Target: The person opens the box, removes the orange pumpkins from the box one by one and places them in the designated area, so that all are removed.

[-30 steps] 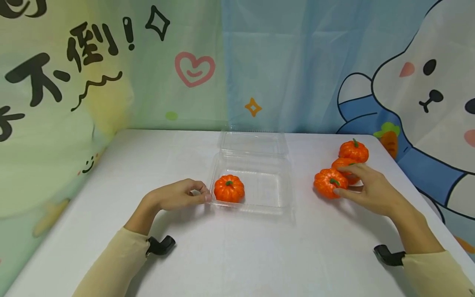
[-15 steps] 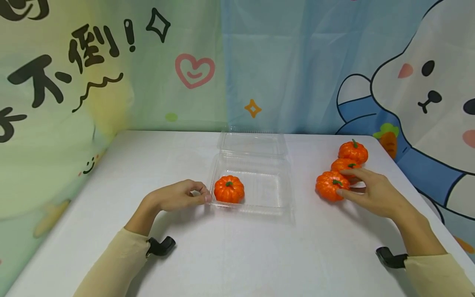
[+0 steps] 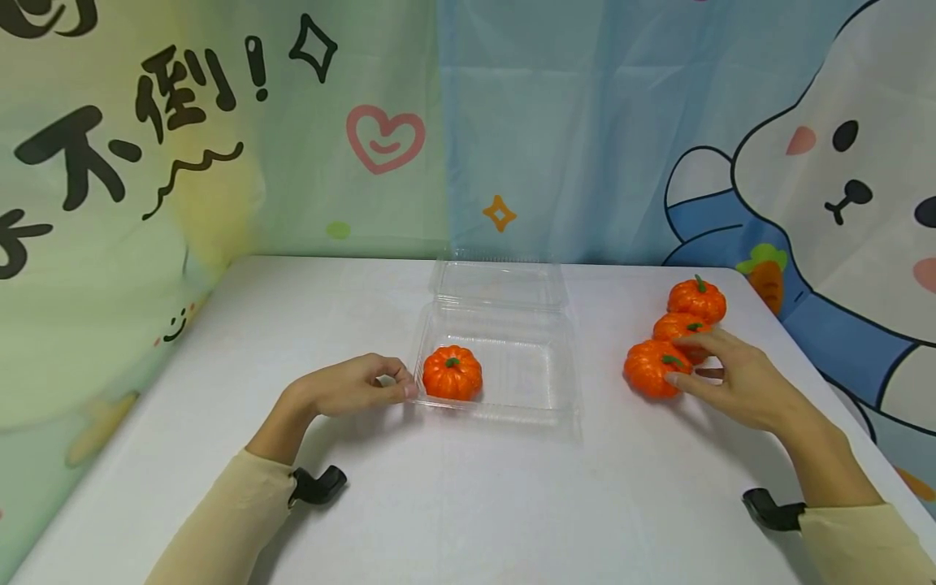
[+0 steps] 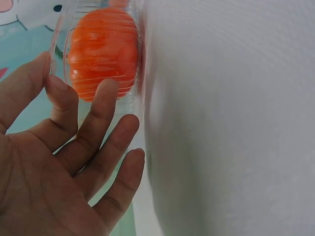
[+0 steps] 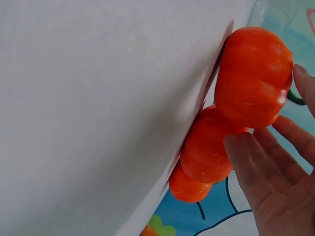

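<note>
My left hand [image 3: 358,383] pinches the left front corner of a clear plastic clamshell box [image 3: 522,378], thumb and index finger at its rim. Inside the box, at the left, sits a small orange toy pumpkin [image 3: 452,373] with a green stem; in the left wrist view this pumpkin [image 4: 104,54] shows through the ridged wall. On the right, my right hand [image 3: 738,378] has thumb and fingertips around the nearest toy pumpkin [image 3: 653,370], its stem tilted. The right wrist view shows the thumb and index finger against that pumpkin [image 5: 253,76], with the other fingers spread below.
Just behind the gripped pumpkin are a second pumpkin [image 3: 676,325] and a third [image 3: 697,300], lined up toward the far right corner. The box's lid [image 3: 500,283] lies open toward the back. A printed cloth [image 3: 585,122] hangs behind the white table [image 3: 504,504].
My right hand has shifted slightly right and toward me. The nearest pumpkin has moved with it a little and tilted, its stem now farther right. The left hand and box stay put.
</note>
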Demonstrator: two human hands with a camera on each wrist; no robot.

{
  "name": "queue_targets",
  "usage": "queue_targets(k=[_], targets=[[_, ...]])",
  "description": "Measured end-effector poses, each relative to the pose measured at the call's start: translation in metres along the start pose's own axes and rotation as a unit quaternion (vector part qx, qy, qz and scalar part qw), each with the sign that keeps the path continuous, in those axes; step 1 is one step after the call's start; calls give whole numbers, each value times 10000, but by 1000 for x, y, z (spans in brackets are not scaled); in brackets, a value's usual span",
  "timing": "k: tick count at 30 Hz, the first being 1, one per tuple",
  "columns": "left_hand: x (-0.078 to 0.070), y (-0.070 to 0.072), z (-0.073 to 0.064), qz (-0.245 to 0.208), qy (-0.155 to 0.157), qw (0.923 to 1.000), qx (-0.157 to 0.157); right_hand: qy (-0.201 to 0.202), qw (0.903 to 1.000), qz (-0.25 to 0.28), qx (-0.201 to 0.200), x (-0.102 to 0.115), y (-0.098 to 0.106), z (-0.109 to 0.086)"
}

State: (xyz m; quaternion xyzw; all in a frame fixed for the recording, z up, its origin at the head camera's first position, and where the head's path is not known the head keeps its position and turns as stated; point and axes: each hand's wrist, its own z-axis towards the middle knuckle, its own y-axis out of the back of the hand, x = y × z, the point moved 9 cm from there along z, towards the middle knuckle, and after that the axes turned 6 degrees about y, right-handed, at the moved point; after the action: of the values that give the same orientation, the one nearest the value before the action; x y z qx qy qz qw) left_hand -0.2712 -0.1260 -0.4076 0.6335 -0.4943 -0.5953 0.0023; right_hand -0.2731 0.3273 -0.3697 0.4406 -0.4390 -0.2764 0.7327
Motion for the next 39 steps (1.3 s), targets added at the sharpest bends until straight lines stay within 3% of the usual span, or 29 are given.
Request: queue_targets(k=[13, 31, 39], targets=[[0, 0, -1, -70, -116, 9999, 20, 600, 9960, -414, -509, 16, 4, 7], [0, 2, -6, -118, -48, 9999, -46, 780, 9953, -102, -561, 36, 1, 27], [2, 4, -10, -130, -16, 9999, -107, 1269, 9896, -232, -636, 53, -3, 37]])
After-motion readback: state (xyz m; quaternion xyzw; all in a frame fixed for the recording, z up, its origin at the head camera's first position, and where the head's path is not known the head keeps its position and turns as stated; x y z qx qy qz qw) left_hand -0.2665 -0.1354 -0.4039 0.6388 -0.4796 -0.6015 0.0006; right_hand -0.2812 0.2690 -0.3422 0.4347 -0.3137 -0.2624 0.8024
